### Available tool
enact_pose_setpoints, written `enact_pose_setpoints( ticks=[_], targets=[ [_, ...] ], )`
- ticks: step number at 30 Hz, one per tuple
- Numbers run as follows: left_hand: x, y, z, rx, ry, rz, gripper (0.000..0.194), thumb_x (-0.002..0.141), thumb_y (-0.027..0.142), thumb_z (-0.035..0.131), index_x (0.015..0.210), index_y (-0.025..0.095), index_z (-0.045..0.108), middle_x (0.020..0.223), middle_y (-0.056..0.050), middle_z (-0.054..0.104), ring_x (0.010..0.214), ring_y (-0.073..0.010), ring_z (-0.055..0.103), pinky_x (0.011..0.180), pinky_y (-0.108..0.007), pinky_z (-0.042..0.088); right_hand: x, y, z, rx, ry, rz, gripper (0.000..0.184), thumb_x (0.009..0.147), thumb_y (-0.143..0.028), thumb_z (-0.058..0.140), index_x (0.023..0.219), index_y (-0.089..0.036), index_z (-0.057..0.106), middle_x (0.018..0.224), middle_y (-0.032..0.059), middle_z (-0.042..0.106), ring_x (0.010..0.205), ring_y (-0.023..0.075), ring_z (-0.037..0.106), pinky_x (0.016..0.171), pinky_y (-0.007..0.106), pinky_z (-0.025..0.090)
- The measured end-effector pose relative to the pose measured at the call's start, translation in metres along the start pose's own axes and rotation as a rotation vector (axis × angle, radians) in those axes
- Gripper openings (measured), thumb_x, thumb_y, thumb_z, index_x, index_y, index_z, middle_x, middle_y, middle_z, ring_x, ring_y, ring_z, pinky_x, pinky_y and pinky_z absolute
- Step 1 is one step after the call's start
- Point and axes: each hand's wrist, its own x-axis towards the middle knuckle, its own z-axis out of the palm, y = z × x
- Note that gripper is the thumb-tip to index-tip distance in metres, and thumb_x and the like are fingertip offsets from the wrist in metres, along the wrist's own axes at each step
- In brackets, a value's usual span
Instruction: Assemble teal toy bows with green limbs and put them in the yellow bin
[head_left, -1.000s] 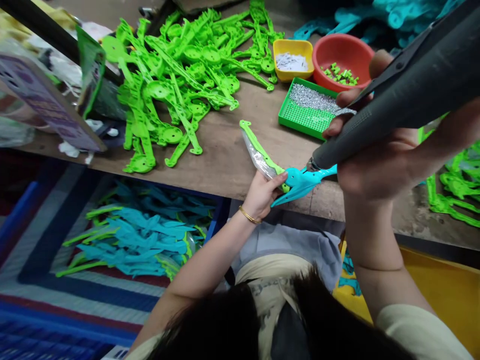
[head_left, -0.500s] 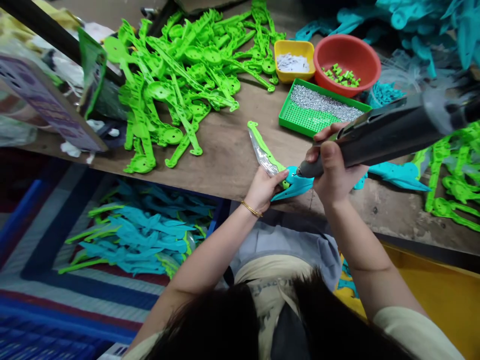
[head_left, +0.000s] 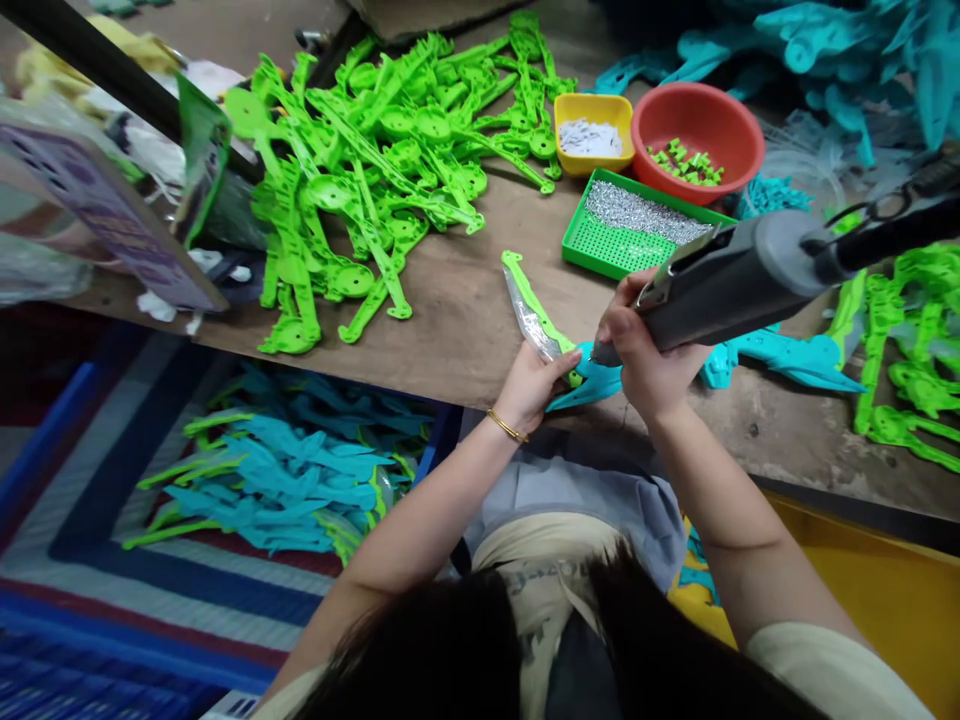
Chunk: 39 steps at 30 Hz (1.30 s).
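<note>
blue-green part | left hand pinching it | right hand gripping grey driver | advice: brace firmly, press squarely

- Phone is standing tilted at the left end of the table, patterned back showing.
- Green packet is standing just beside the phone.
- White scraps are lying by the phone's bottom edge.
- Yellow cloth is lying heaped, upper left.
- Dark pole is slanting past the cloth.
- Clear bag is lying at the left edge.
- Brown cardboard is showing up top, mostly cut off.
- Striped sheet is spreading across the lower left.
- Yellow bin is sitting lower right.
</note>
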Motion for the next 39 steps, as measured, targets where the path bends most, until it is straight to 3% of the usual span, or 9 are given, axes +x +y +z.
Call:
enact_pose_setpoints(
  ticks=[4,9,13,16,20,24,26,32,39],
  targets=[
    [0.0,0.002,0.003,0.01,-0.018,0.026,0.054,0.051,0.023,0.092,0.096,0.016,0.063,0.081,0.003,0.073,0.069,-0.0094,0.066,0.066,-0.019,0.052,0.004,-0.005,0.002,0.11,0.003,-0.001,0.02,0.08,-0.04,0.071,0.088,-0.024,0.063,0.085,-0.0003,0.066,0.075,0.0163,0.068,0.074,0.039,0.059],
    [0.006,0.011,-0.006,0.097,0.018,-0.101,0.05,0.046,0.026,0.093,0.084,0.014,0.062,0.071,0.002,0.071,0.061,-0.0116,0.066,0.061,-0.023,0.054,0.034,-0.025,-0.003,0.229,0.108,0.027,0.024,0.075,-0.039,0.076,0.086,-0.023,0.063,0.081,-0.0013,0.063,0.054,0.0108,0.058,0.051,0.03,0.05],
    [0.013,0.023,-0.017,0.127,0.096,-0.127,0.044,0.052,0.029,0.092,0.081,0.011,0.064,0.07,-0.002,0.071,0.063,-0.0137,0.066,0.063,-0.026,0.056,0.049,-0.032,-0.016,0.097,0.177,-0.038,0.021,0.082,-0.04,0.069,0.09,-0.024,0.06,0.083,0.0006,0.061,0.053,0.0108,0.055,0.051,0.03,0.047],
    [0.008,0.032,-0.022,0.059,0.083,-0.129,0.034,0.067,0.033,0.084,0.086,0.011,0.066,0.079,-0.005,0.073,0.071,-0.0133,0.068,0.069,-0.025,0.057,0.04,-0.029,-0.023,0.058,0.096,-0.025,0.012,0.087,-0.037,0.064,0.095,-0.029,0.06,0.09,-0.0013,0.061,0.056,0.0108,0.056,0.053,0.031,0.049],
    [-0.013,0.036,-0.028,0.124,-0.053,-0.249,0.039,0.073,0.019,0.077,0.109,0.015,0.063,0.094,-0.005,0.074,0.08,-0.0175,0.072,0.075,-0.031,0.06,0.023,-0.035,-0.023,0.203,0.025,0.023,0.02,0.084,-0.036,0.068,0.103,-0.031,0.063,0.093,-0.0042,0.065,0.06,0.0097,0.06,0.058,0.03,0.053],
    [-0.027,0.03,-0.032,0.239,0.025,-0.242,0.037,0.078,0.017,0.074,0.11,0.015,0.056,0.084,-0.005,0.073,0.064,-0.0176,0.072,0.065,-0.032,0.062,0.011,-0.042,-0.01,0.299,-0.063,0.117,0.031,0.077,-0.037,0.076,0.104,-0.028,0.063,0.09,-0.0044,0.066,0.062,0.0095,0.062,0.072,0.035,0.058],
    [-0.028,0.025,-0.033,0.21,0.044,-0.221,0.03,0.08,0.018,0.073,0.105,0.013,0.057,0.085,-0.005,0.072,0.064,-0.0168,0.072,0.066,-0.032,0.062,0.003,-0.039,-0.002,0.33,-0.078,0.134,0.031,0.077,-0.04,0.076,0.103,-0.028,0.062,0.089,-0.0041,0.065,0.061,0.0091,0.061,0.07,0.033,0.059],
    [-0.026,0.018,-0.038,0.106,0.003,-0.199,0.03,0.079,0.011,0.071,0.107,0.011,0.06,0.092,-0.006,0.072,0.076,-0.0152,0.072,0.075,-0.032,0.062,-0.025,-0.011,0.013,0.309,-0.104,0.099,0.034,0.08,-0.045,0.071,0.105,-0.028,0.055,0.089,-0.003,0.061,0.067,0.0114,0.065,0.073,0.034,0.059],
    [-0.025,0.013,-0.043,0.069,-0.021,-0.174,0.039,0.071,0.02,0.081,0.103,0.013,0.061,0.086,-0.005,0.073,0.074,-0.0156,0.072,0.073,-0.031,0.062,-0.034,0.0,0.013,0.177,-0.204,0.113,0.035,0.083,-0.049,0.063,0.108,-0.028,0.051,0.086,-0.0025,0.059,0.056,0.009,0.054,0.073,0.037,0.058]
  ],
)
